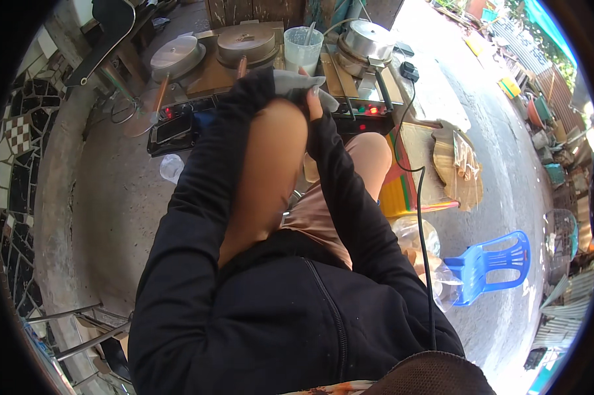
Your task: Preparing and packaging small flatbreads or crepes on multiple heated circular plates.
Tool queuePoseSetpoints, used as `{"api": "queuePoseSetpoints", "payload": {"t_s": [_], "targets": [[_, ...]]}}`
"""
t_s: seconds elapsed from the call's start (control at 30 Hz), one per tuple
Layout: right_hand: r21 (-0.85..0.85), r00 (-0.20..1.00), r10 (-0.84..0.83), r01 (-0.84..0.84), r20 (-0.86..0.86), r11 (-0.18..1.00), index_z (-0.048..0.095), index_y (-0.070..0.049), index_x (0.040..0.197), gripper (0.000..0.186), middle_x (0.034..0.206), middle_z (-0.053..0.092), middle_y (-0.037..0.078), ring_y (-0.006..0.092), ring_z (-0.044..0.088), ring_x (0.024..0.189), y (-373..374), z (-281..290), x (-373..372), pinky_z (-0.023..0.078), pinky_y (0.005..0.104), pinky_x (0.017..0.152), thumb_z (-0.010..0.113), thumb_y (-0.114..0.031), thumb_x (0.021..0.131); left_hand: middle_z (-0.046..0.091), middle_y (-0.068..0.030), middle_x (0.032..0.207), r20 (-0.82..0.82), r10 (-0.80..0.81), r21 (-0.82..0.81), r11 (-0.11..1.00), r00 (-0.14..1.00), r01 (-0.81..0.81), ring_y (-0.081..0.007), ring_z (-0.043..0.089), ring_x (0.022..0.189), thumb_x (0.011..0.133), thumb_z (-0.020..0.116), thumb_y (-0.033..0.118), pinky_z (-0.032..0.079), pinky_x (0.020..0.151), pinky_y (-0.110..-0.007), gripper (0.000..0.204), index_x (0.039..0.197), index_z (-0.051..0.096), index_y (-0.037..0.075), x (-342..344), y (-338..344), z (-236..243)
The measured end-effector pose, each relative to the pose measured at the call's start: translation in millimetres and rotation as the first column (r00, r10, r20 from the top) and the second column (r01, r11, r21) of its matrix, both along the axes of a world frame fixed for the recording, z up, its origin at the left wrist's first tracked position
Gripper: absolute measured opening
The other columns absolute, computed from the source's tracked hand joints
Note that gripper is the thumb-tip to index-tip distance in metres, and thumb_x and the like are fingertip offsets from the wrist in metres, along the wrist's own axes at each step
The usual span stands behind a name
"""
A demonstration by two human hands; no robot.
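A thin grey cloth, glove-like in look, covers my left hand from the cuff of its black sleeve, so those fingers are hidden. My right hand is closed on the cloth's loose edge, thumb showing against it. Both hands meet above my raised knee. Just beyond them stands a translucent plastic tub of pale liquid with a utensil in it. Two round metal cookers with wooden handles, the left one and the middle one, sit further left. Another silver round cooker is at the right.
Control panels with red lights run below the cookers. A phone lies at the left. A black cable hangs down my right side. Rolled wafers lie on cardboard at the right, near a blue plastic chair. A clear cup is on the floor.
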State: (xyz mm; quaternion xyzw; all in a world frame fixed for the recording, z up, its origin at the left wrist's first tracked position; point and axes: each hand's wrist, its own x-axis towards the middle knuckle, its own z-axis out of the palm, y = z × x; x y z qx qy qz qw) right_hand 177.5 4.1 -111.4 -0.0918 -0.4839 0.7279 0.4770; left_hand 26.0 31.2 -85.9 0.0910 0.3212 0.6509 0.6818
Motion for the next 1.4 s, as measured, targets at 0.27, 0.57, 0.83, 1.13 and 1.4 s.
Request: {"api": "queuePoseSetpoints", "payload": {"t_s": [0.27,0.57,0.83,1.13,1.4], "targets": [[-0.036,0.999,0.039,-0.038,0.008,0.999,0.034,-0.010,0.142,0.055,0.135,0.043,0.012,0.0182,0.047,0.113,-6.6,5.4,-2.4,0.039,0.0272,0.095,0.043,-0.040,0.097,0.034,-0.0248,0.142,-0.029,0.016,0.088,0.996,0.999,-0.013,-0.0304,0.045,0.122,0.079,0.051,0.063,0.025,0.110,-0.044,0.098,0.143,0.016,-0.002,-13.0,8.3,-16.4],[0.018,0.999,0.002,-0.003,0.035,1.000,0.035,-0.013,0.143,0.052,0.129,0.048,0.010,0.0146,0.050,0.101,-4.8,5.0,-5.7,0.042,0.0246,0.086,0.041,-0.038,0.098,0.029,-0.0235,0.144,0.230,-0.035,0.050,0.998,0.973,0.024,-0.0318,0.033,0.131,0.084,0.046,0.055,0.018,0.113,-0.044,0.089,0.145,0.012,0.001,-11.7,-2.7,-5.1],[0.021,1.000,0.002,-0.002,0.023,1.000,0.036,-0.012,0.142,0.052,0.129,0.048,0.011,0.0148,0.050,0.103,-5.0,7.2,-10.3,0.041,0.0254,0.088,0.042,-0.038,0.098,0.030,-0.0217,0.144,0.213,-0.004,0.044,0.999,0.977,-0.006,-0.0322,0.033,0.131,0.085,0.047,0.052,0.019,0.113,-0.042,0.084,0.144,0.016,0.001,-12.9,2.5,-2.9],[0.029,0.992,-0.022,0.018,0.124,0.999,0.034,-0.007,0.142,0.055,0.134,0.044,0.014,0.0194,0.047,0.115,-16.3,19.6,-13.3,0.036,0.0284,0.100,0.044,-0.038,0.097,0.031,-0.0194,0.144,0.167,0.068,0.055,0.995,0.984,-0.078,-0.0327,0.036,0.129,0.086,0.050,0.048,0.023,0.112,-0.040,0.079,0.143,0.021,0.000,-21.5,4.1,-8.1],[0.043,0.999,0.024,-0.026,0.048,0.999,0.033,-0.006,0.142,0.056,0.135,0.043,0.014,0.0196,0.046,0.116,-14.8,15.2,-20.3,0.036,0.0288,0.100,0.044,-0.038,0.097,0.032,-0.0187,0.143,0.265,-0.255,0.328,0.931,0.930,0.162,-0.0325,0.037,0.128,0.087,0.051,0.048,0.024,0.111,-0.041,0.078,0.142,0.024,0.000,-50.9,19.5,-39.7]]}}
